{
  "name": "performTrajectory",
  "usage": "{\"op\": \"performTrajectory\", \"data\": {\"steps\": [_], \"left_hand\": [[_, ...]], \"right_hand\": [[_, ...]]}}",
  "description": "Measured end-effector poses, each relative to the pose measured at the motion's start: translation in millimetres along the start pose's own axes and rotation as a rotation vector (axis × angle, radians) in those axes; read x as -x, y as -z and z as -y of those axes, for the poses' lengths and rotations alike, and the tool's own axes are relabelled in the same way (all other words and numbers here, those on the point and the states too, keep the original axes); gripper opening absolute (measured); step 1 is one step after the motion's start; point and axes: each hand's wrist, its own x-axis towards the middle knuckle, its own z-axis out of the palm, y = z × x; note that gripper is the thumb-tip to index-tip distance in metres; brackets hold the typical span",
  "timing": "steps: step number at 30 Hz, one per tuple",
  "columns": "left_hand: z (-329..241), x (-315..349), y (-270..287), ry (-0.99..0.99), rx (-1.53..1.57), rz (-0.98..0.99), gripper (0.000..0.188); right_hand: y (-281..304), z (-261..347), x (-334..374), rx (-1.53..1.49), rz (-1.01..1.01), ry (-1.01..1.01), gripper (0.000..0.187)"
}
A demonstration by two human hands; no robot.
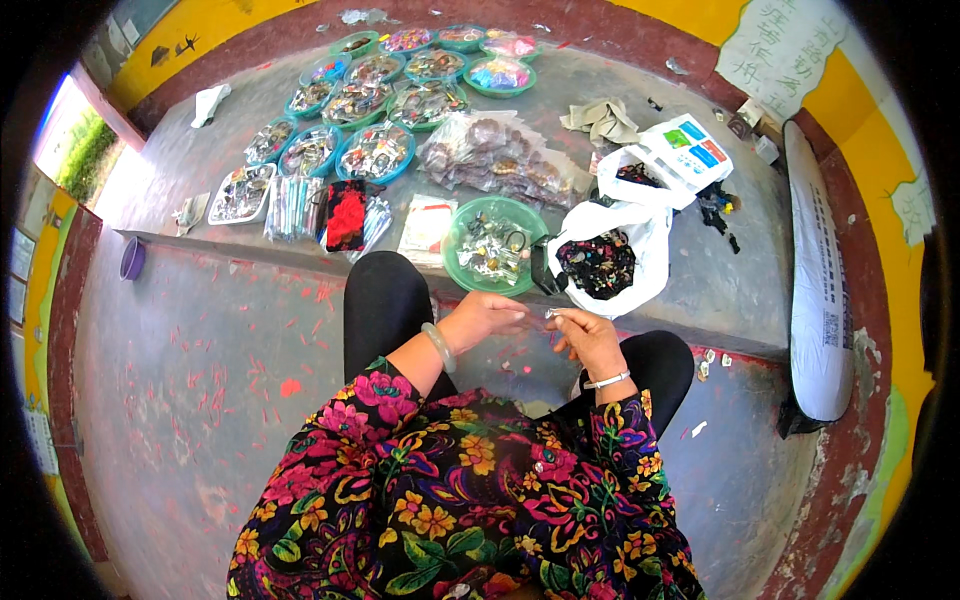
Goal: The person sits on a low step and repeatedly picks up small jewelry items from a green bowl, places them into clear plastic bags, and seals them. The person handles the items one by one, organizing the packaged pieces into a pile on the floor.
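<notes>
Both hands are up in front of my knees: my left hand (pixel 488 315) curls loosely toward the middle, and my right hand (pixel 585 335) is pinching a tiny pale trinket (pixel 553 313) between fingertips, right between the two hands. I'd judge the piece very light, stiff and easy to fumble, so a fingertip pinch at its ends looks the safest hold; it's too small to make out more. Whether the left fingers actually touch it, I can't tell. Just beyond, on the near edge of the grey worktop (pixel 720 280), a green bowl (pixel 497 245) holds a tangle of small metal bits, and to its right a white plastic bag (pixel 612 258) gapes open on dark beads or charms. Farther off, a cluster of teal-rimmed dishes (pixel 375 150) carries sorted trinkets, with clear packets (pixel 500 155) heaped beside them.
</notes>
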Motion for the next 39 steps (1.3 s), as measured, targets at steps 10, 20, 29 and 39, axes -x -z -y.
{"op": "performTrajectory", "data": {"steps": [10,20,29,39], "left_hand": [[-5,4,-3,-0.023,-0.304,-0.04,0.026],[16,-7,-3,-0.043,-0.465,0.1,0.025],[19,-8,-8,-0.105,-0.289,0.142,0.029],[31,-17,-10,-0.028,-0.217,-0.005,0.026]], "right_hand": [[2,-29,-11,0.371,-0.065,0.476,0.018],[-18,-3,2,0.446,-0.076,0.335,0.014],[-20,-11,-5,0.489,-0.136,0.575,0.006],[-33,4,4,0.92,-0.168,0.644,0.03]]}}
